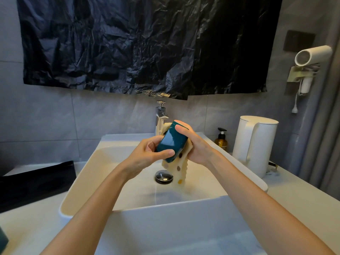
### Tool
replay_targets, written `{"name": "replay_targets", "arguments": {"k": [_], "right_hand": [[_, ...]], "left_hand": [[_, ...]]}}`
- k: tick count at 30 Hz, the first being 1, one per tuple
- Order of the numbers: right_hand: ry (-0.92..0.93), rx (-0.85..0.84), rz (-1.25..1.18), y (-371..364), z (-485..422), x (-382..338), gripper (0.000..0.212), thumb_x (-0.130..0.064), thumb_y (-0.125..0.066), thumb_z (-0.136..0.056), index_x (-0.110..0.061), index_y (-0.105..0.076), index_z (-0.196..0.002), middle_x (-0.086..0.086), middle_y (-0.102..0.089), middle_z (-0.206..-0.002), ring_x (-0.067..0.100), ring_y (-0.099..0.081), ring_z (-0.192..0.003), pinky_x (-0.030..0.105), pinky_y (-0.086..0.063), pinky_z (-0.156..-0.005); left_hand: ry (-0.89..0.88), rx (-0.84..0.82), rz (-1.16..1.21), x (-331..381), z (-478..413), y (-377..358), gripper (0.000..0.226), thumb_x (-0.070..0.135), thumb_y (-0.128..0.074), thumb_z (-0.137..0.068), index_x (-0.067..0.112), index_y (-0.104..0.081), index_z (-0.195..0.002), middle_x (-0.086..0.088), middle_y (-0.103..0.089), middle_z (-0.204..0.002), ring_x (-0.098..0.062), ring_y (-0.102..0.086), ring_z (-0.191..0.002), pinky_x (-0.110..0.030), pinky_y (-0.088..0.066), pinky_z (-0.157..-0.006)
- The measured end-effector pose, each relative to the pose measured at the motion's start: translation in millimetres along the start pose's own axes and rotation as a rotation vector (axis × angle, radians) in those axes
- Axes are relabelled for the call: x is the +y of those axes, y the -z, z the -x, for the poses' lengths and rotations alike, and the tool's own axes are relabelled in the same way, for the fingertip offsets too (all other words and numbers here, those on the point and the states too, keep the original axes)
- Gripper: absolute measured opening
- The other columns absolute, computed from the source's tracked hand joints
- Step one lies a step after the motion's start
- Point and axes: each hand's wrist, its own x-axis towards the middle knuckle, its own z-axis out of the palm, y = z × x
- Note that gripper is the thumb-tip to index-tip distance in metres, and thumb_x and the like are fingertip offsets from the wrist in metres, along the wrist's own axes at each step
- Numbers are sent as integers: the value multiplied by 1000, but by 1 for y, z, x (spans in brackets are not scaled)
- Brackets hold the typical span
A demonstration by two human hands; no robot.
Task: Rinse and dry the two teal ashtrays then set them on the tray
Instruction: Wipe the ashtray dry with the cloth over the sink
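- Gripping the teal ashtray (172, 144) with the left hand (147, 153), fingers curled round its near end, thumb laid along its lower side.
- Pressing a pale yellow cloth (179, 166) against the ashtray's right side with the right hand (195, 144), fingertips hooked over the far upper edge.
- Held up between both hands, tilted, above the white sink (165, 227), one broad smooth face turned toward the camera.
- Deep glossy teal all over, rounded corners, a thin bright sheen along the upper edge.
- Dangling below it, the cloth's loose end, dotted brown and orange, near the chrome drain (163, 177).
- Just beyond the hands, a chrome faucet (161, 115) at the far rim.
- Off left on the counter, a black tray (36, 181), well apart from the ashtray.
- At the near left edge, a sliver of something dark teal (2, 240), too cropped to identify.
- Off right, an amber pump bottle (221, 139) beside a white kettle (255, 146).
- Higher on the right wall, a white hair dryer (311, 56).
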Motion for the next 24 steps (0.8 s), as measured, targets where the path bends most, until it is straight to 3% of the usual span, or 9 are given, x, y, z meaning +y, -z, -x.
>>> {"name": "replay_targets", "arguments": {"k": [5,9,17,21,24], "right_hand": [[115,155,63,0,-5,12,65,-39,-70,-70,-32,-39,-126,2,-54,-115,19,-56,-104,27,-52,-78],[171,234,159,3,-9,24,52,-34,-66,-83,-33,-38,-126,0,-54,-114,20,-57,-102,24,-52,-77],[269,219,238,-2,-7,30,54,-39,-70,-80,-31,-42,-125,-2,-56,-113,16,-59,-101,20,-53,-73],[441,233,357,-5,-1,24,44,-46,-64,-76,-38,-46,-115,-9,-55,-114,12,-59,-102,21,-54,-73],[669,227,596,-3,4,22,22,-43,-48,-91,-43,-51,-112,-8,-51,-121,13,-53,-112,34,-52,-88]], "left_hand": [[47,13,-109,-2,-6,-2,33,15,-70,-83,12,-64,-115,-1,-72,-105,-12,-66,-98,-20,-52,-83],[102,-14,-113,-3,-9,-3,37,12,-71,-82,11,-61,-118,-3,-71,-106,-17,-68,-99,-25,-54,-86],[104,-40,18,-2,-8,-3,42,26,-63,-81,8,-59,-119,-10,-69,-109,-20,-65,-100,-28,-54,-86],[46,-43,19,-3,-6,-2,34,14,-63,-86,5,-61,-118,-11,-70,-109,-22,-66,-100,-28,-53,-89],[4,-6,19,-4,-7,-3,33,11,-66,-85,2,-62,-116,-14,-70,-107,-26,-67,-98,-34,-52,-92]]}}
